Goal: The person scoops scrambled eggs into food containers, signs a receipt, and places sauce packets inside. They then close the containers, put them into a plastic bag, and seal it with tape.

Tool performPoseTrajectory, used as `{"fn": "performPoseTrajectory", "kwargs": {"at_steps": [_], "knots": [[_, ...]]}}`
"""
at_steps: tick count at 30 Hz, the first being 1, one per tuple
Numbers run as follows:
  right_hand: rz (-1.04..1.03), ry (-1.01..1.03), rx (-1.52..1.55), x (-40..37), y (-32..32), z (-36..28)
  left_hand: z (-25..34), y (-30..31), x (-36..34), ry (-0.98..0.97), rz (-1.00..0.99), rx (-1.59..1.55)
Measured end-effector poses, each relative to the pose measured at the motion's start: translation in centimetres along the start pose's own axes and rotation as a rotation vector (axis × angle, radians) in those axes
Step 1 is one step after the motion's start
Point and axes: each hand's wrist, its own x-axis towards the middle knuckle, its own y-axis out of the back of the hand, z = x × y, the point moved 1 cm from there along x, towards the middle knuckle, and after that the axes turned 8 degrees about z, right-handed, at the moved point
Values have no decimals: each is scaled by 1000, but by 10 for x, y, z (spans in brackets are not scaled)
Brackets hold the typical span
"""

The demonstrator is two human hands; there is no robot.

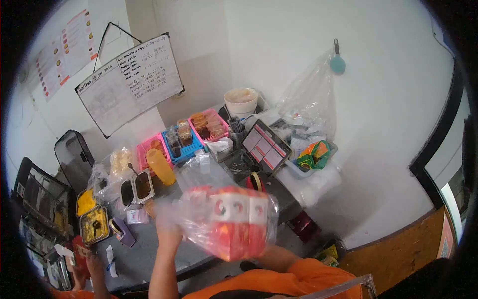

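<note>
A clear plastic bag point(199, 224) packed with red and white boxes point(235, 224) is held up in front of me, over the near edge of the counter. My left hand point(167, 226) is closed around the gathered plastic at the bag's left end, a little smeared by motion. From the right, my right forearm point(279, 258) in its orange sleeve reaches in behind the boxes; that hand's fingers are hidden by the bag. Just past the bag lie a roll of tape point(256, 181) on a dispenser and some clear plastic point(201, 172).
At left, another person's hands point(93, 266) hold a red item. Sauce containers point(143, 185), a yellow bottle point(160, 167) and pink and blue baskets point(185, 149) line the counter point(149, 254). A tablet point(266, 147) stands at the back right, under a whiteboarded wall point(279, 30).
</note>
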Motion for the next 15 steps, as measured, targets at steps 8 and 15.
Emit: {"fn": "performPoseTrajectory", "kwargs": {"at_steps": [8, 15], "knots": [[5, -355, 28, -44, 96, 15, 29, 10, 13, -589, -62, -155], [604, 1218, -1648, 50, 45, -199, -8, -82, -23, -259, 88, -233]]}}
